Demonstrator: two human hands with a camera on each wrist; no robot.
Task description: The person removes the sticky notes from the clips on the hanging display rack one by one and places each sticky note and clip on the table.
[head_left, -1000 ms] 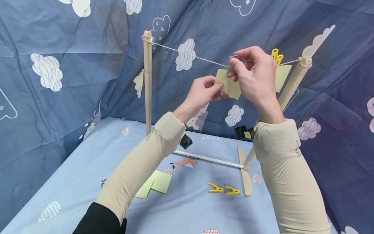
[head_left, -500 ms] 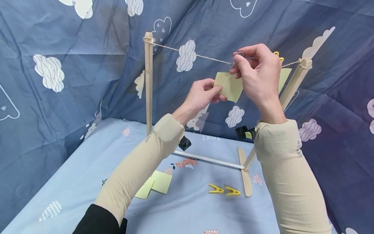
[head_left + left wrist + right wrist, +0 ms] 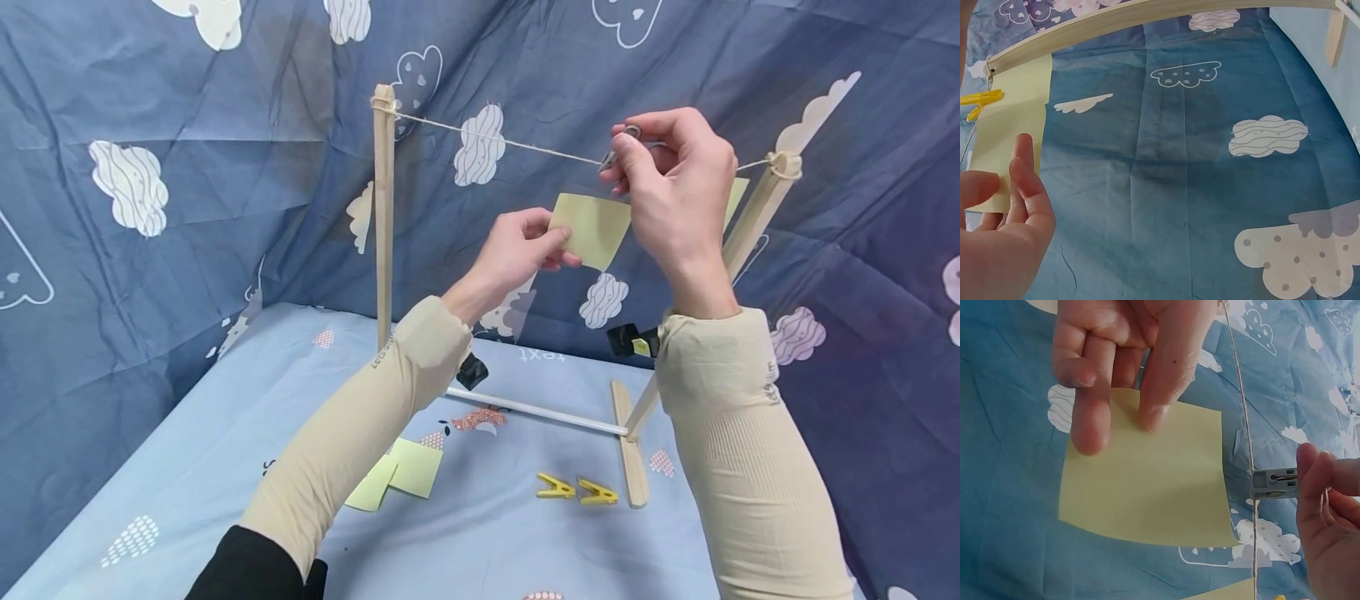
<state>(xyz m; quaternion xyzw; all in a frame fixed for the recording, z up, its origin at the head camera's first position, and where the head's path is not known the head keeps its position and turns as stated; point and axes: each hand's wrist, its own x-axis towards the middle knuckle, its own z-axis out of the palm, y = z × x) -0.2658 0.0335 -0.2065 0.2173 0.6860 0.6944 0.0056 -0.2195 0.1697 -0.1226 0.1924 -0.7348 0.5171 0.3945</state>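
My left hand [image 3: 521, 246] pinches the left edge of a pale yellow sticky note [image 3: 592, 225], held just below the string [image 3: 525, 148]. In the right wrist view the note faces the camera flat, its near side edge apart from the string. Thumb and fingertips of my right hand [image 3: 682, 183] grip a grey clothespin [image 3: 1275, 482], whose tip is right at the string. Another sticky note [image 3: 735, 200] hangs near the right post, mostly hidden behind the right hand. The yellow clothespin [image 3: 982, 98] on it shows in the left wrist view.
The string runs between two wooden posts [image 3: 383, 208], joined low down by a white rod [image 3: 540, 409]. Two yellow clothespins [image 3: 577, 489] lie on the blue sheet near the right wooden foot [image 3: 630, 450]. Loose sticky notes [image 3: 415, 468] lie beside the left forearm.
The right hand has drawn the grey clothespin up and right, off the note's top edge. The held note has sunk slightly away from the string. The hanging note's yellow clothespin is now hidden in the head view.
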